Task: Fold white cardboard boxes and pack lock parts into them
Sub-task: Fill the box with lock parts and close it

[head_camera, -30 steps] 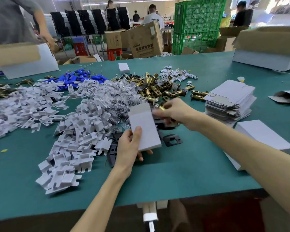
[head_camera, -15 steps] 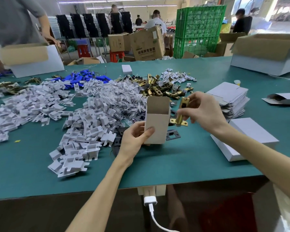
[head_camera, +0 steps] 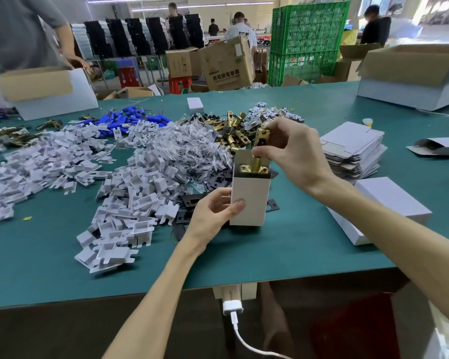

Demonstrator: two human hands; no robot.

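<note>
A small white cardboard box (head_camera: 249, 198) stands upright on the green table (head_camera: 283, 250), its top open. My left hand (head_camera: 214, 216) grips its lower left side, thumb on the front face. My right hand (head_camera: 290, 151) pinches a brass latch (head_camera: 257, 161) from above. The latch's faceplate sits at the box's mouth and its body rises out of the box. A heap of more brass latches (head_camera: 231, 133) lies behind the box. Black strike plates (head_camera: 189, 213) lie beside it.
White plastic inserts (head_camera: 119, 203) and bagged screws (head_camera: 192, 149) are heaped left of the box. Flat box blanks (head_camera: 353, 149) are stacked to the right, with a closed white box (head_camera: 389, 203) nearer me. Blue parts (head_camera: 130, 120) and large cartons (head_camera: 415, 76) lie further back. A person stands at far left.
The box went from lying tilted in my left hand to standing upright. My right hand picked a brass latch from the pile and brought it over into the box's open top.
</note>
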